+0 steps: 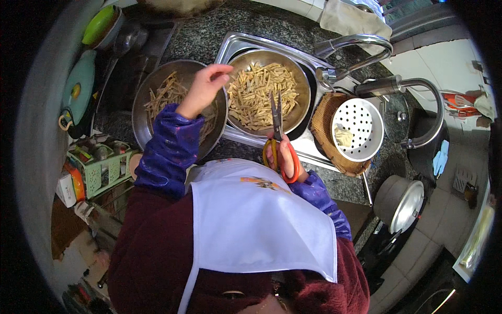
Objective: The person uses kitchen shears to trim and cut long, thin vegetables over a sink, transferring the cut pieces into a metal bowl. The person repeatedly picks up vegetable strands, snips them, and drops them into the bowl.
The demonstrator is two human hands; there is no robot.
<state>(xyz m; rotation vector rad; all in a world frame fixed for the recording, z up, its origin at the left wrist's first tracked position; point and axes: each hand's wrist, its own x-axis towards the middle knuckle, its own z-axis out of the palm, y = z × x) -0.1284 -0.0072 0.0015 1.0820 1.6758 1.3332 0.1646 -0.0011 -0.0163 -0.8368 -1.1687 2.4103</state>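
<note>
Two metal bowls hold tan strips. The right hand has its grip clamped on scissors, blades over the right bowl; the left hand hovers near the left bowl's rim, its grip unclear.

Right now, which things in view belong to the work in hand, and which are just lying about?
Likely in use, judging by the hands:
scissors, in the right hand
right bowl of strips, under the blades
left bowl, also holding strips, by the left hand

Apparently just lying about:
white colander
woven tray
green basket
lidded pot
blue cloth
</note>
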